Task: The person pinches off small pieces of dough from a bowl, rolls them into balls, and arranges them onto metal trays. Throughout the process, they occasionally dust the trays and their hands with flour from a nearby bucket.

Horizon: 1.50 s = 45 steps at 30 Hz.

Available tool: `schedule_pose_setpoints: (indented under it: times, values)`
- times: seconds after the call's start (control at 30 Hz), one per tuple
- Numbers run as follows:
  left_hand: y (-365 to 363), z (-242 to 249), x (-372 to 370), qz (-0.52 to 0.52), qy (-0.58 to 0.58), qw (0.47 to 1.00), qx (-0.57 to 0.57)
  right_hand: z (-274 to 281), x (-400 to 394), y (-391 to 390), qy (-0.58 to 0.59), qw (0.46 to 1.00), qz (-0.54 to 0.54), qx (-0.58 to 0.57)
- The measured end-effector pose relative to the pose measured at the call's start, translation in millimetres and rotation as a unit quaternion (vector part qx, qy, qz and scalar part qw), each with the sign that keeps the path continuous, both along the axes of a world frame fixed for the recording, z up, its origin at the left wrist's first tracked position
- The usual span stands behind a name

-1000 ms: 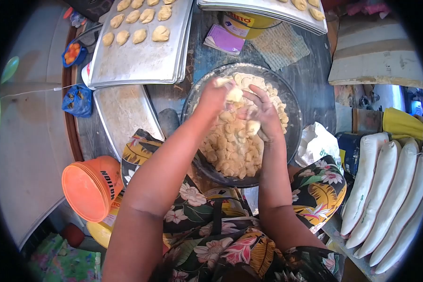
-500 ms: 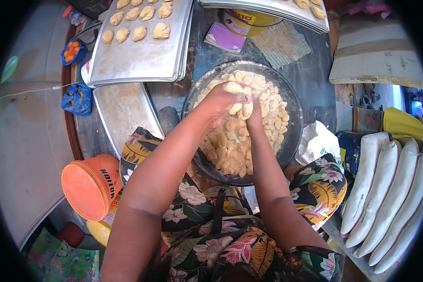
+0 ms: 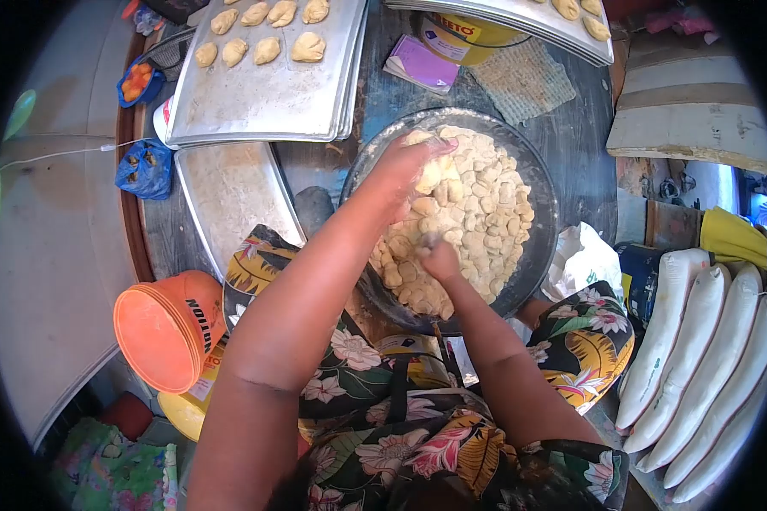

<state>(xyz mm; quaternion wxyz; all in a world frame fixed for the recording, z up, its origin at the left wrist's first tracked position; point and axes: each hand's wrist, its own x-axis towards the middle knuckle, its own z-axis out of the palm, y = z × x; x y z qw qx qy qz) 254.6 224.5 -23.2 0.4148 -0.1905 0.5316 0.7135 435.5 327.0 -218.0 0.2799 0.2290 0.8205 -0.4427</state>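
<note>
A wide black basin point(image 3: 544, 200) is full of small, floured dough pieces point(image 3: 490, 192). Over its left side, my left hand point(image 3: 407, 166) is closed around several pale dough pieces point(image 3: 433, 176). My right hand point(image 3: 440, 259) is low in the basin, at the dough pieces near the middle. Motion smears its fingertips, so I cannot see what they hold, if anything.
Stacked baking trays point(image 3: 256, 94) with shaped dough stand at the upper left, and more trays point(image 3: 528, 21) at the upper right. A bare tray point(image 3: 239, 192) lies left of the basin. Orange buckets point(image 3: 158, 332) and long white packages point(image 3: 665, 341) flank my legs.
My hands have come apart. The right one has dropped from beside the left to the dough in the basin. My left hand still grips dough pieces, and the view has shifted slightly.
</note>
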Motion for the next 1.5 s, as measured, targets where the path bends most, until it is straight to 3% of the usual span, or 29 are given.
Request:
schedule_pose_setpoints:
  times: [0.03, 0.1, 0.13, 0.2, 0.23, 0.3, 0.33, 0.37, 0.43, 0.47, 0.57, 0.63, 0.7, 0.73, 0.77, 0.8, 0.87, 0.9, 0.93, 1.0, 1.03, 1.17, 1.23, 1.3, 1.37, 1.4, 1.47, 1.5]
  values:
    - [0.0, 2.2, -0.8, 0.0, 0.002, 1.0, 0.002, -3.2, 2.4, -9.9, 0.002, 1.0, 0.0, 0.002]
    - [-2.2, 9.0, -0.7, 0.007, 0.005, 0.999, 0.047, -16.0, 22.3, -34.0, 0.103, 0.955, 0.255, 0.114]
    - [-3.7, 15.2, -0.4, 0.008, 0.007, 0.999, 0.047, -25.4, 38.3, -37.0, 0.104, 0.954, 0.256, 0.115]
    - [-6.6, 29.3, -1.9, 0.004, -0.007, 0.995, 0.097, -35.7, 57.2, -40.0, 0.239, 0.873, 0.353, 0.237]
    - [-6.9, 31.8, -2.7, 0.003, -0.004, 0.995, 0.095, -37.7, 54.3, -36.0, 0.241, 0.873, 0.352, 0.236]
    - [-7.3, 31.9, -0.8, 0.001, 0.0, 0.999, 0.054, -40.0, 48.5, -21.1, 0.184, 0.94, 0.252, 0.139]
    - [-8.9, 27.2, 0.1, 0.003, -0.003, 0.999, 0.053, -45.1, 42.6, -15.3, 0.151, 0.975, 0.152, 0.062]
    - [-9.6, 19.4, 0.6, -0.009, 0.012, 0.996, 0.092, -48.2, 41.2, -11.7, 0.149, 0.975, 0.154, 0.062]
    - [-10.1, 13.7, 2.3, -0.02, 0.029, 0.99, 0.133, -10.5, 26.5, -6.7, 0.162, 0.966, 0.2, 0.027]
    - [-10.3, 15.7, 3.2, -0.018, 0.028, 0.993, 0.111, 41.4, 8.3, -24.4, -0.002, 0.963, 0.266, 0.051]
    - [-9.2, 7.1, 0.6, -0.014, 0.025, 0.998, 0.05, 24.2, 27.6, -48.3, 0.02, 0.88, 0.465, 0.095]
    - [-10.0, 13.9, -2.9, -0.008, 0.02, 1.0, 0.007, 0.3, 34.9, -52.7, 0.068, 0.868, 0.477, 0.122]
    - [-12.5, 24.6, -0.8, -0.006, 0.039, 0.996, 0.083, -23.5, 36.2, -42.2, 0.14, 0.931, 0.337, 0.02]
    - [-11.1, 27.5, -2.9, 0.003, 0.033, 0.998, 0.045, -11.7, 25.0, -36.2, 0.145, 0.929, 0.341, 0.02]
    - [-15.2, 28.2, -6.9, 0.006, 0.035, 0.998, 0.044, 1.1, 13.8, -26.3, 0.053, 0.98, 0.168, -0.094]
    - [-18.4, 27.3, -11.5, 0.008, 0.076, 0.996, 0.048, 12.2, 2.4, -17.0, -0.043, 0.979, -0.015, -0.201]
    - [-27.3, 20.5, -23.4, 0.006, 0.147, 0.988, 0.05, 7.5, -13.3, 1.1, 0.084, 0.897, -0.221, -0.374]
    - [-33.6, 19.8, -30.5, 0.007, 0.149, 0.987, 0.054, 26.1, -29.0, 8.7, 0.089, 0.854, -0.254, -0.445]
    - [-40.2, 20.4, -38.0, 0.01, 0.191, 0.981, 0.016, 58.5, -48.4, 13.5, 0.094, 0.805, -0.284, -0.513]
    - [-56.9, 21.0, -49.9, 0.012, 0.273, 0.962, -0.005, 115.6, -82.0, 14.9, 0.112, 0.742, -0.236, -0.617]
    - [-66.0, 25.4, -55.2, 0.011, 0.277, 0.961, -0.004, 136.5, -99.0, 9.9, 0.116, 0.742, -0.234, -0.617]
    - [-117.8, 27.5, -85.9, 0.006, 0.357, 0.92, -0.162, 194.1, -179.4, -42.6, 0.226, 0.79, -0.197, -0.536]
    - [-154.5, 28.7, -99.9, 0.076, 0.423, 0.856, -0.286, 213.4, -224.5, -85.0, 0.285, 0.822, -0.167, -0.464]
    - [-188.9, 37.5, -107.3, 0.208, 0.409, 0.836, -0.301, 211.7, -268.5, -134.1, 0.282, 0.825, -0.151, -0.466]
    - [-213.3, 37.5, -113.0, 0.329, 0.398, 0.79, -0.331, 203.0, -305.1, -182.9, 0.414, 0.862, -0.077, -0.282]
    - [-219.6, 44.6, -112.9, 0.382, 0.382, 0.782, -0.312, 202.4, -316.3, -204.4, 0.419, 0.859, -0.075, -0.286]
    - [-234.0, 40.1, -113.7, 0.386, 0.388, 0.764, -0.341, 198.7, -332.8, -238.2, 0.583, 0.813, 0.005, -0.009]
    - [-241.1, 34.6, -114.9, 0.389, 0.389, 0.749, -0.37, 188.6, -339.3, -248.0, 0.584, 0.811, 0.008, -0.012]
